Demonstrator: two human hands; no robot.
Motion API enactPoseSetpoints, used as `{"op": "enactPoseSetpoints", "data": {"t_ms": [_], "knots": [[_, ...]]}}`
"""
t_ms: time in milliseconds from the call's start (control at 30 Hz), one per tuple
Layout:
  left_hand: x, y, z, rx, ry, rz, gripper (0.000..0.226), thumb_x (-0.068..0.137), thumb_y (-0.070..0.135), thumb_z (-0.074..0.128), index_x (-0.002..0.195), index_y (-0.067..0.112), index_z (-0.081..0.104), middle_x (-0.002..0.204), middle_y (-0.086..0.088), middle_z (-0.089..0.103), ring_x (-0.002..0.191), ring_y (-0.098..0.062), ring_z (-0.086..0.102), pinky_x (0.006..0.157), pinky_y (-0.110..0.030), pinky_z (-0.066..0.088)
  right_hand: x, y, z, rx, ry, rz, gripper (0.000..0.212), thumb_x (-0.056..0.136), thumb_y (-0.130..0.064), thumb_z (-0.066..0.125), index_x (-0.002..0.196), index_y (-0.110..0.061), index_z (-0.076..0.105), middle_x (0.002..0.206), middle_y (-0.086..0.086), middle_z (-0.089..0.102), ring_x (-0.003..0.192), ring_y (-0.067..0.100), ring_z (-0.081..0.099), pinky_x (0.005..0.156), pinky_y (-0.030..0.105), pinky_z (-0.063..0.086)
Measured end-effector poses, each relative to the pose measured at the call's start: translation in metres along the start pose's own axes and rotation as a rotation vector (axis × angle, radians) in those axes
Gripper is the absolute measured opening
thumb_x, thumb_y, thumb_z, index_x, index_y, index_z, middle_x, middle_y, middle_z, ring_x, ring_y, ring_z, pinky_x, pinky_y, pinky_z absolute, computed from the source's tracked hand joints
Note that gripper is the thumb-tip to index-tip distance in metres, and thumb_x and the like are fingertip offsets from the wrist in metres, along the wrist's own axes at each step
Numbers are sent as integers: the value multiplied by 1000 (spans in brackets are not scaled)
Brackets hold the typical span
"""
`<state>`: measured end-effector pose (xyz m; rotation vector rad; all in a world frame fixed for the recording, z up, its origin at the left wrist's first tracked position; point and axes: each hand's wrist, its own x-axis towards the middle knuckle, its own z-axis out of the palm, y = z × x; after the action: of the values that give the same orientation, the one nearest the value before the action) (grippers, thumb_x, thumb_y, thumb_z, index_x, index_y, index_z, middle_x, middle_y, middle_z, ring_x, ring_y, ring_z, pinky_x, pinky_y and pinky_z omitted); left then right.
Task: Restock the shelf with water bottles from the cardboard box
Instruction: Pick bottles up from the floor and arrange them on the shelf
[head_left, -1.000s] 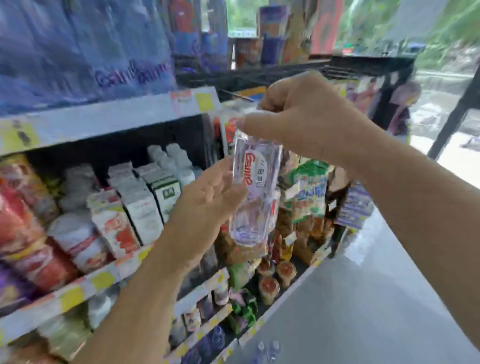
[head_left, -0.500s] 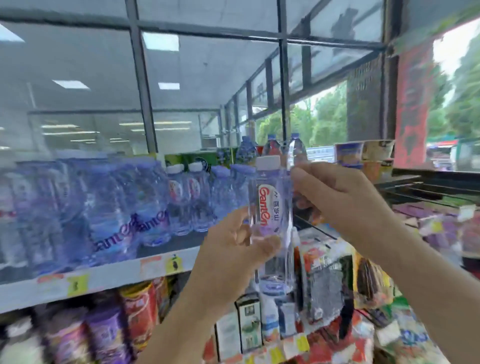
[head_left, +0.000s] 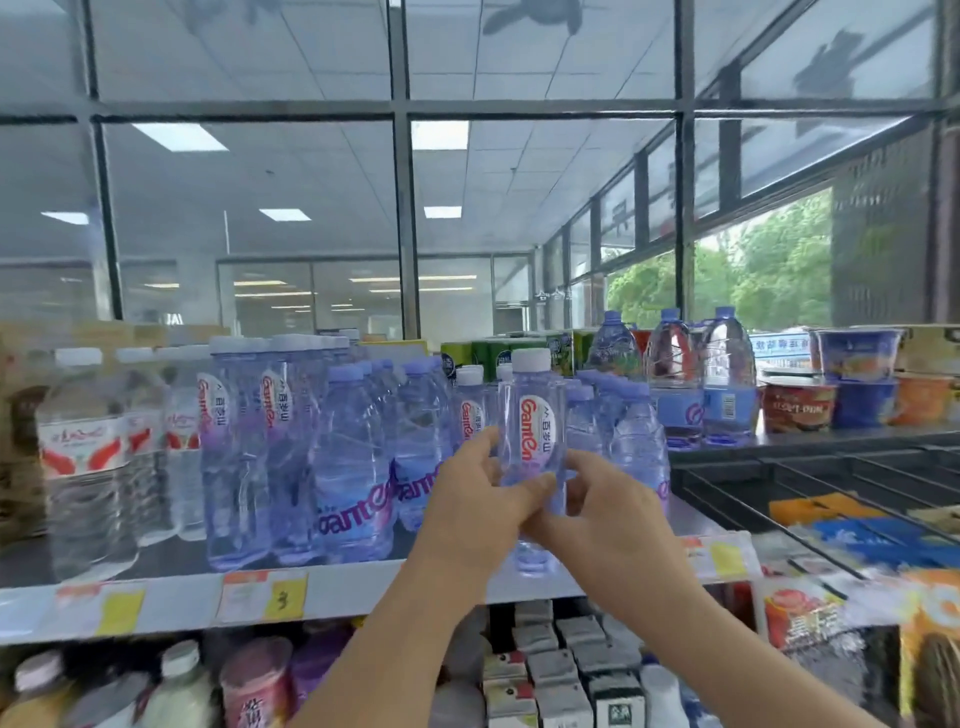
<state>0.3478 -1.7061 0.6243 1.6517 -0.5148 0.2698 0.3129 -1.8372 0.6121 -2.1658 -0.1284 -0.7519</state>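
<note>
She's got one slim water bottle (head_left: 532, 415), white cap, red Ganten label facing out, held upright in both hands at the front of the top shelf (head_left: 363, 584). The left hand (head_left: 478, 514) wraps its lower half from the left with the thumb across the front; the right hand (head_left: 613, 525) grips it low from the other side, and the fingers of the two meet in front. The base is right down at the shelf's front lip, though I can't tell whether it is resting there or just clear of it.

This looks like the placing step. The bottle stands in the gap between the fat purple-capped bottles (head_left: 353, 467) on the left and the smaller purple-capped ones (head_left: 636, 441) on the right, with a matching white-capped bottle (head_left: 470, 410) just behind it.

Next, I'd say, it needs pushing straight back towards that one, kept upright so it doesn't knock its neighbours, then both hands let go. The cardboard box isn't anywhere I can see from here
</note>
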Motion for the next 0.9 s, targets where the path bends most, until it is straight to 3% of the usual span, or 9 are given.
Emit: {"op": "enactPoseSetpoints", "data": {"t_ms": [67, 167, 233, 333, 433, 600, 667, 733, 900], "knots": [[17, -9, -11, 26, -14, 5, 56, 86, 16, 73, 138, 23, 51, 123, 1, 67, 112, -15, 64, 67, -7, 50, 16, -1, 18, 18, 26, 23, 41, 75, -49, 70, 111, -31, 60, 79, -7, 71, 73, 10, 66, 66, 37, 56], [41, -27, -27, 85, -21, 11, 40, 85, 28, 71, 124, 31, 61, 110, 13, 71, 105, -2, 66, 88, -21, 53, 36, 1, 43, 12, 28, 57, 43, 75, -49, 69, 110, -28, 57, 78, -12, 62, 67, 10, 57, 54, 31, 46], [47, -34, -36, 133, 9, 13, 28, 88, 31, 69, 114, 40, 61, 101, 27, 68, 95, 17, 59, 82, -8, 48, 46, 4, 57, -35, 32, 81, 37, 75, -48, 71, 101, -26, 55, 76, -11, 58, 65, 9, 54, 53, 28, 42], [43, -41, -44, 230, 40, 46, 49, 92, 30, 65, 138, 33, 49, 122, 23, 60, 109, 10, 56, 86, -8, 40, 56, 10, 74, -112, 21, 115, 36, 76, -47, 72, 95, -25, 51, 77, -9, 59, 66, 6, 55, 52, 26, 42], [38, -49, -47, 293, 30, 65, 51, 93, 23, 64, 141, 25, 48, 101, 36, 51, 85, 25, 51, 72, 1, 39, 63, 14, 84, -99, 37, 138, 37, 75, -43, 71, 102, -23, 54, 83, -5, 65, 74, 13, 62, 61, 33, 51], [39, -59, -44, 358, 48, 71, 55, 92, 26, 63, 144, 29, 44, 108, 30, 55, 93, 17, 54, 76, -3, 41, 73, 16, 91, -169, 13, 128, 36, 81, -36, 71, 101, -24, 43, 84, -3, 61, 75, 18, 61, 60, 31, 47], [40, -64, -42, 399, 51, 69, 64, 92, 33, 63, 149, 26, 35, 136, 13, 52, 118, 1, 52, 98, -22, 44, 77, 19, 94, -184, 14, 130, 36, 82, -37, 73, 101, -22, 47, 84, 0, 62, 74, 20, 61, 59, 31, 47], [40, -66, -40, 462, 71, 85, 65, 91, 37, 61, 150, 25, 35, 144, 5, 48, 128, -11, 48, 106, -34, 42, 78, 20, 95, -182, 7, 125, 34, 82, -38, 73, 99, -19, 50, 81, 0, 61, 71, 19, 59, 57, 27, 42], [39, -65, -36, 499, 102, 100, 62, 92, 40, 59, 148, 22, 39, 140, 2, 48, 125, -12, 49, 102, -31, 41, 80, 18, 94, -229, -13, 121, 32, 85, -33, 69, 100, -18, 45, 84, 3, 63, 75, 20, 61, 62, 31, 51]]}}
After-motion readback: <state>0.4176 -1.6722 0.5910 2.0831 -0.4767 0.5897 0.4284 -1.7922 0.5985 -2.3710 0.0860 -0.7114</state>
